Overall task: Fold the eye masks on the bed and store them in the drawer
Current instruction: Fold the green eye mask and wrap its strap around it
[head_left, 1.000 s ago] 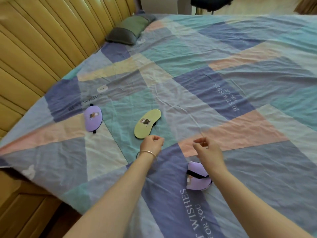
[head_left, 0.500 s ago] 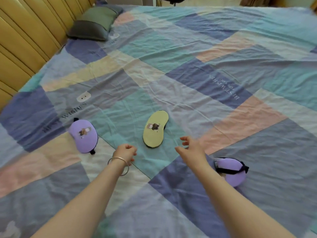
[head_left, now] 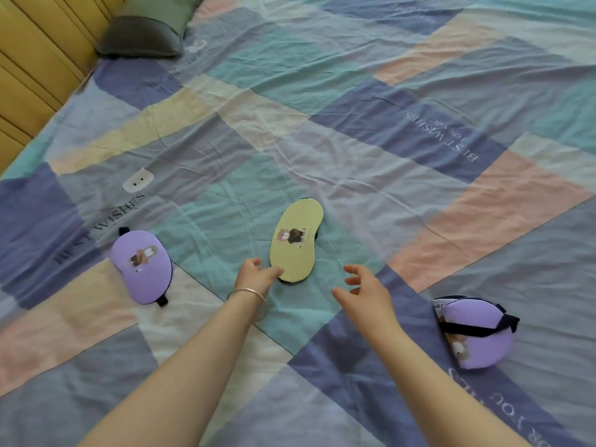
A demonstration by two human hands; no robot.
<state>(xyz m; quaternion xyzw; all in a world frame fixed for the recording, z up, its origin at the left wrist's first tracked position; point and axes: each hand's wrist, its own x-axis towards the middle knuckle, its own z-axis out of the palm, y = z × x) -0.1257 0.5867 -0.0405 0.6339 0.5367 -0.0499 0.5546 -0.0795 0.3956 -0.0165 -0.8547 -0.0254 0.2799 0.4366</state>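
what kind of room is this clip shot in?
Most likely a bedroom at home. The view looks down on a bed under a patchwork sheet, with a pillow against a wooden headboard and eye masks lying on the sheet.

pillow (head_left: 142, 33) cropped at top edge, folded mask's (head_left: 474, 333) tag print unreadable

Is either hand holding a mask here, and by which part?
Nothing is held. The left hand touches the yellow mask at its near end; the right hand hovers open.
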